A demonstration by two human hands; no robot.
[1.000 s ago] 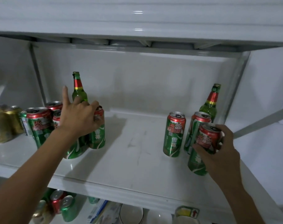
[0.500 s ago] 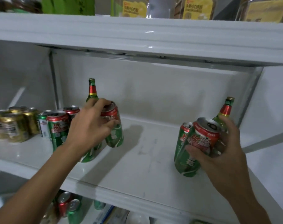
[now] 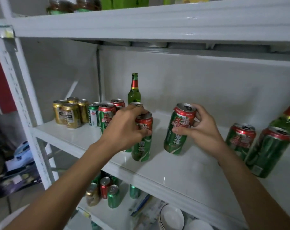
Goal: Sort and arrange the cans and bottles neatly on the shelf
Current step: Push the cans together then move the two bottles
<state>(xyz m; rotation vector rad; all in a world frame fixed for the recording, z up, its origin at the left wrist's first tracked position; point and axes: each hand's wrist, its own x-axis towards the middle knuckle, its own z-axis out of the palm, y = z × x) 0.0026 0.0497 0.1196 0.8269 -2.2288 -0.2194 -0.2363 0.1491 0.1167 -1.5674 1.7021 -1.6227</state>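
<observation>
On the white middle shelf (image 3: 182, 166) my left hand (image 3: 126, 128) grips the top of a green and red can (image 3: 141, 145) that stands on the shelf. My right hand (image 3: 200, 128) holds a second green and red can (image 3: 178, 133) just to its right, tilted slightly, its base at the shelf surface. Behind my left hand stand more green and red cans (image 3: 106, 115) and a green bottle (image 3: 134, 90). Two more such cans (image 3: 240, 138) stand at the right with another green bottle (image 3: 288, 117) behind them.
Several gold cans (image 3: 69, 112) and a green and white can (image 3: 93, 114) stand at the shelf's left end. The shelf below holds several cans (image 3: 107, 191), white bowls (image 3: 171, 216) and packets. A white upright (image 3: 16, 90) frames the left side; jars sit on the top shelf.
My right hand has carried its can leftward from the right group to beside the left hand's can. The left hand stays on its can. The view has shifted left and up.
</observation>
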